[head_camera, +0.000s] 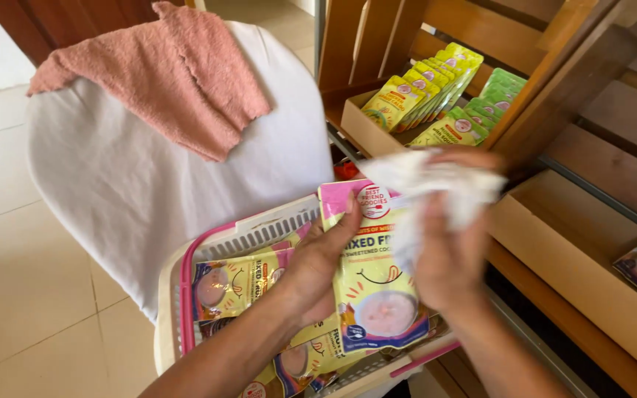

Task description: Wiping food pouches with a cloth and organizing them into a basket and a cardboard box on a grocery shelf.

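left hand: closed round the left edge of a yellow-and-pink pouch, thumb over its front, held upright above the basket.
right hand: bunched round a white cloth, pressed on the pouch's 1 o'clock corner.
basket: white with pink handles, more pouches inside.
shelf: wooden, at 2 o'clock, boxed green pouches.
chair: white cover, pink towel, at 10 o'clock.

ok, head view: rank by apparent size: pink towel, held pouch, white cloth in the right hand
1. pink towel, largest, though farther from the camera.
2. held pouch, in the left hand.
3. white cloth, bunched in the right hand, so its full size is unclear.
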